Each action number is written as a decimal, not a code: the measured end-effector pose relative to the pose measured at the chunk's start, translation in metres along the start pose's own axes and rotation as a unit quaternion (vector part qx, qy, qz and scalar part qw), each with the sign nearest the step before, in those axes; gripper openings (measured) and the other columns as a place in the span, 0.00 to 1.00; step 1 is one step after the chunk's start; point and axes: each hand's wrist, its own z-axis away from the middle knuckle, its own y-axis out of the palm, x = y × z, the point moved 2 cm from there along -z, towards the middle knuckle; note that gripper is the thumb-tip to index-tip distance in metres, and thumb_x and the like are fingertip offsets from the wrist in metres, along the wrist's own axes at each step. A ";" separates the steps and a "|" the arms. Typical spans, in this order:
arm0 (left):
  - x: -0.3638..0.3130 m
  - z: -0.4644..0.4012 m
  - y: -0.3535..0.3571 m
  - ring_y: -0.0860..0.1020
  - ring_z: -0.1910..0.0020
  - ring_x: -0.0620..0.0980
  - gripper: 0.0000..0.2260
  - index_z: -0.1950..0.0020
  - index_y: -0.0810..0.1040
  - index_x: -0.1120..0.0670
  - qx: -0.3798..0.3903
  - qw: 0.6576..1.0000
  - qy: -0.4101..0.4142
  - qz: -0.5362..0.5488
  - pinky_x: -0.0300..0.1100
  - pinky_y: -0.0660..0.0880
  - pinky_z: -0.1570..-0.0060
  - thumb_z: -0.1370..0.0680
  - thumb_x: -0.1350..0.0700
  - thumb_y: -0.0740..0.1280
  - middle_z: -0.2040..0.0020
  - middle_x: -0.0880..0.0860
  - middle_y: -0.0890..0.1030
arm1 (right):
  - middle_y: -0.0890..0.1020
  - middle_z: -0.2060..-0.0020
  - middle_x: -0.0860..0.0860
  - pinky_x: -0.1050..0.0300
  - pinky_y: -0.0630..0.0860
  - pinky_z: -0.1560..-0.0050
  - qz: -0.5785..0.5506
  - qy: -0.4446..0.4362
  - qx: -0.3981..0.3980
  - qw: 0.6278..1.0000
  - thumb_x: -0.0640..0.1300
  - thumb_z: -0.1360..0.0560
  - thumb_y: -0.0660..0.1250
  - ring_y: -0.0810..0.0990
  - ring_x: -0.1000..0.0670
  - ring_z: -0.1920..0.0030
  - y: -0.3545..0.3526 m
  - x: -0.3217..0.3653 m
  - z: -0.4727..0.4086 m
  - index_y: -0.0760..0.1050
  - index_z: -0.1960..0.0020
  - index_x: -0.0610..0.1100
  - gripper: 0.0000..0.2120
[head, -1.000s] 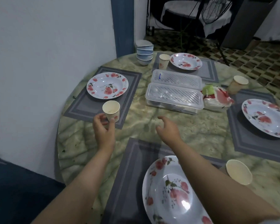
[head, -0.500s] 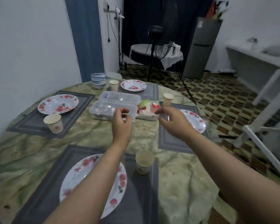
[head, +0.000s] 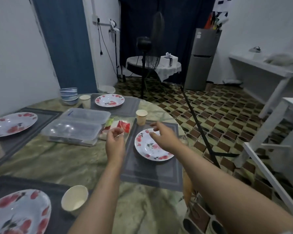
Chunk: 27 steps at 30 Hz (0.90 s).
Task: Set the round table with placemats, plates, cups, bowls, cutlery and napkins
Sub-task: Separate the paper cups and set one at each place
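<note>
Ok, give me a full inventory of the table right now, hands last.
placemats: four, grey, round the table edge
plates: four, white with red flowers, one per placemat
paper cups: four, cream, one by each plate
bowls: one stack, white and blue, far edge
lidded boxes: two, clear, centre
napkin packets: red, green and white, beside the boxes
table: one, green marbled
left hand: fingers curled, contents unclear
right hand: empty, over the right plate

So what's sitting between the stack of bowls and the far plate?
A paper cup stands between the bowls and the far plate, at the left edge of that plate's placemat, as the head view shows.
</note>
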 end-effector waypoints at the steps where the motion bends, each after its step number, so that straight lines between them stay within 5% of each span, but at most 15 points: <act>1: 0.004 -0.003 0.014 0.77 0.49 0.49 0.08 0.50 0.74 0.48 -0.006 1.000 -0.015 -0.003 0.45 0.73 0.50 0.23 0.62 0.64 0.50 0.47 0.79 | 0.76 0.37 0.48 0.61 0.71 0.54 -0.014 0.011 0.010 1.000 0.48 0.20 0.63 0.75 0.49 0.42 -0.004 -0.016 -0.006 0.69 0.31 0.49 0.18; 7: 0.001 -0.035 0.092 0.78 0.45 0.50 0.10 0.43 0.73 0.47 -0.010 0.998 -0.045 -0.044 0.48 0.75 0.42 0.23 0.57 0.65 0.46 0.48 0.79 | 0.74 0.37 0.50 0.44 0.78 0.43 -0.105 0.064 0.015 0.992 0.49 0.23 0.66 0.78 0.49 0.43 -0.050 -0.090 -0.064 0.65 0.28 0.51 0.24; 10: -0.008 -0.054 0.119 0.78 0.44 0.51 0.10 0.43 0.73 0.48 -0.011 0.997 -0.055 -0.056 0.52 0.76 0.39 0.22 0.58 0.64 0.45 0.48 0.79 | 0.74 0.38 0.51 0.46 0.81 0.47 -0.142 0.049 0.015 0.989 0.48 0.22 0.66 0.79 0.50 0.47 -0.064 -0.101 -0.104 0.64 0.28 0.51 0.25; 15: -0.022 -0.083 0.159 0.76 0.43 0.50 0.12 0.39 0.72 0.51 -0.040 0.991 -0.023 -0.124 0.49 0.74 0.39 0.22 0.61 0.62 0.46 0.48 0.76 | 0.74 0.36 0.47 0.48 0.74 0.39 -0.106 -0.023 0.032 0.994 0.49 0.23 0.66 0.75 0.47 0.40 -0.079 -0.116 -0.192 0.64 0.27 0.51 0.26; 21: -0.019 -0.122 0.190 0.76 0.42 0.52 0.13 0.38 0.72 0.53 -0.184 0.974 -0.028 -0.130 0.45 0.72 0.43 0.22 0.61 0.62 0.43 0.50 0.76 | 0.73 0.33 0.46 0.50 0.73 0.36 -0.036 -0.158 0.126 0.979 0.49 0.22 0.66 0.73 0.47 0.35 -0.094 -0.123 -0.296 0.64 0.27 0.47 0.26; 27: -0.019 -0.145 0.223 0.73 0.46 0.48 0.13 0.38 0.73 0.55 -0.351 0.928 -0.035 -0.117 0.39 0.66 0.47 0.22 0.60 0.64 0.44 0.50 0.75 | 0.73 0.32 0.47 0.61 0.65 0.40 -0.006 -0.300 0.233 0.925 0.49 0.22 0.66 0.71 0.48 0.33 -0.104 -0.120 -0.364 0.63 0.26 0.47 0.27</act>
